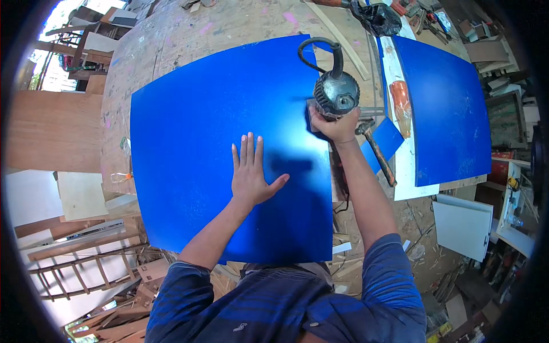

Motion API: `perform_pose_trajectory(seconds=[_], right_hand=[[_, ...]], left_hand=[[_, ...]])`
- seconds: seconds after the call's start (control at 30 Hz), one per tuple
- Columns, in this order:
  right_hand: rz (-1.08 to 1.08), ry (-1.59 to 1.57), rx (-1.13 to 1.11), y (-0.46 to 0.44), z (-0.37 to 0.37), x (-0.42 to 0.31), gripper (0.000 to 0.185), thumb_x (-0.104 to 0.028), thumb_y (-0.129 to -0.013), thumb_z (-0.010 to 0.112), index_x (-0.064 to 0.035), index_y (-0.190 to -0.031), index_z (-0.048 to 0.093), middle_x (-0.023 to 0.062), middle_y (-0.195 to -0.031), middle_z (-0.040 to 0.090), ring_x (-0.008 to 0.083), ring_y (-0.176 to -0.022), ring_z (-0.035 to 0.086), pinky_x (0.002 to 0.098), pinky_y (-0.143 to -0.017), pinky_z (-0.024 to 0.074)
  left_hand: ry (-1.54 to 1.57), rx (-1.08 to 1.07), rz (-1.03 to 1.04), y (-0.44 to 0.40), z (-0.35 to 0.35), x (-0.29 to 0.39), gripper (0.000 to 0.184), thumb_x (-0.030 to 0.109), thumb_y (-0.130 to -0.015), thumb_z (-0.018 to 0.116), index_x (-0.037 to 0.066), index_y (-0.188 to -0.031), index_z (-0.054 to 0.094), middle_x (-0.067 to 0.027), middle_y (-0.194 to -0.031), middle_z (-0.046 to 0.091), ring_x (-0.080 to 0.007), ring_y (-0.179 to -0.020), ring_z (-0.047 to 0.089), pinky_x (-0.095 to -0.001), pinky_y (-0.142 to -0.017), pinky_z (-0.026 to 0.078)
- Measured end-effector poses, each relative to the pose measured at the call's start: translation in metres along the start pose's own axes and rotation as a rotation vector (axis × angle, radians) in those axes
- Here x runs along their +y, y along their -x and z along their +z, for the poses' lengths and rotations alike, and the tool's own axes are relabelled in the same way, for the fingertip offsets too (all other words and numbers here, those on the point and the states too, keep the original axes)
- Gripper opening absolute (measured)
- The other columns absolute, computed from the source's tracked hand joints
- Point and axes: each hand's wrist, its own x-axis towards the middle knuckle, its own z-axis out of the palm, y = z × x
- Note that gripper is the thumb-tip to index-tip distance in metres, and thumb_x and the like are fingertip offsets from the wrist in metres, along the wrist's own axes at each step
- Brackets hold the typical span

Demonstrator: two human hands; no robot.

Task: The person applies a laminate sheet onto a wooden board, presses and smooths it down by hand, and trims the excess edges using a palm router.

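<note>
A large glossy blue panel (189, 114) lies on the worktable, its near edge close to my body. My left hand (250, 174) rests flat on the panel, fingers stretched out and thumb spread. Over the panel's right edge, my right hand (339, 127) is wrapped round a corded trim router (336, 94) with a dark round top. The router's black cable loops up and away from its top. Its bit is hidden beneath the body and my hand. Just right of my right hand lies a hammer (377, 151), partly over a small blue offcut (384, 140).
A second blue panel (446, 114) lies at the right, beside an orange bottle (401, 108). A wooden strip (340, 40) and a black plastic bag (377, 18) are at the back. A white board (463, 226) stands lower right. Wood scraps and shavings cover the floor.
</note>
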Motion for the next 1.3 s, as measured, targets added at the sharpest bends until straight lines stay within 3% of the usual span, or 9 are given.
perform_pose_trajectory(seconds=[0.2,0.43,0.47,0.6,0.7,0.87,1.0,1.2,1.3], right_hand=[[0.056,-0.025,-0.009,-0.047,0.021,0.014,0.056,-0.023,-0.067,0.098,-0.0021,-0.113,0.075,0.0114,-0.101,0.083,0.0231,-0.089,0.082,0.0379,-0.083,0.0654],[0.07,-0.04,-0.002,-0.105,0.045,0.031,0.055,-0.026,-0.068,0.098,-0.0047,-0.113,0.075,0.0113,-0.102,0.083,0.0234,-0.09,0.083,0.0382,-0.084,0.0653],[-0.043,-0.012,0.067,-0.113,0.05,0.032,0.036,-0.02,-0.075,0.096,-0.0037,-0.102,0.081,0.0084,-0.092,0.083,0.0183,-0.083,0.081,0.0365,-0.079,0.0642],[0.045,0.02,0.051,-0.141,0.064,0.054,0.055,-0.031,-0.069,0.098,-0.0046,-0.11,0.075,0.0156,-0.102,0.083,0.0309,-0.095,0.082,0.0436,-0.087,0.0641],[-0.02,0.105,0.086,-0.163,0.073,0.06,0.037,-0.024,-0.074,0.096,-0.0054,-0.102,0.081,0.0106,-0.094,0.083,0.0207,-0.087,0.082,0.0378,-0.083,0.064],[-0.045,0.095,0.133,-0.196,0.087,0.069,0.054,-0.035,-0.072,0.098,-0.0078,-0.114,0.078,0.0112,-0.1,0.084,0.0253,-0.091,0.082,0.0406,-0.086,0.0641],[-0.03,0.076,0.111,-0.215,0.095,0.074,0.064,-0.038,-0.067,0.097,-0.004,-0.116,0.074,0.0171,-0.106,0.083,0.0324,-0.1,0.082,0.0447,-0.092,0.0636],[-0.004,0.093,0.093,-0.246,0.11,0.098,0.065,-0.037,-0.067,0.096,-0.0038,-0.118,0.074,0.0185,-0.107,0.082,0.0346,-0.102,0.082,0.0453,-0.093,0.0633],[-0.008,0.022,0.129,-0.26,0.112,0.087,0.065,-0.036,-0.067,0.095,-0.0037,-0.119,0.074,0.0203,-0.108,0.082,0.0355,-0.104,0.081,0.0455,-0.094,0.063]], left_hand=[[0.004,-0.085,0.014,-0.006,-0.008,-0.001,0.134,0.079,-0.086,0.074,-0.012,-0.17,0.023,-0.0412,-0.174,0.025,-0.0539,-0.167,0.016,-0.0687,-0.134,0.006],[0.013,-0.11,0.035,-0.005,-0.001,-0.008,0.138,0.085,-0.085,0.069,-0.012,-0.171,0.02,-0.0412,-0.175,0.019,-0.0551,-0.167,0.012,-0.0719,-0.133,0.005],[0.014,-0.13,0.029,-0.006,-0.001,-0.009,0.139,0.086,-0.086,0.068,-0.012,-0.171,0.019,-0.0411,-0.175,0.019,-0.0548,-0.168,0.011,-0.0721,-0.133,0.005],[0.021,-0.188,0.016,-0.008,-0.004,-0.009,0.14,0.088,-0.086,0.067,-0.012,-0.171,0.019,-0.0408,-0.176,0.017,-0.0536,-0.168,0.008,-0.0721,-0.133,0.003],[0.032,-0.19,0.023,-0.008,-0.002,-0.011,0.142,0.089,-0.085,0.066,-0.013,-0.171,0.018,-0.0408,-0.176,0.015,-0.0532,-0.169,0.006,-0.0718,-0.133,0.001],[0.03,-0.211,0.022,-0.008,0.0,-0.012,0.145,0.091,-0.083,0.066,-0.013,-0.171,0.017,-0.0414,-0.177,0.013,-0.0534,-0.169,0.003,-0.0718,-0.133,0.001],[0.039,-0.236,0.025,-0.008,0.001,-0.014,0.146,0.091,-0.083,0.066,-0.012,-0.172,0.014,-0.0416,-0.177,0.011,-0.0546,-0.169,0.003,-0.0727,-0.133,0.001],[0.049,-0.256,0.014,-0.01,-0.003,-0.012,0.146,0.091,-0.083,0.067,-0.011,-0.173,0.012,-0.0415,-0.178,0.008,-0.0552,-0.169,0.002,-0.0733,-0.132,0.002],[0.053,-0.193,0.036,-0.007,0.0,-0.013,0.143,0.092,-0.083,0.064,-0.013,-0.17,0.021,-0.0404,-0.178,0.011,-0.0521,-0.17,0.001,-0.0723,-0.133,-0.001]])
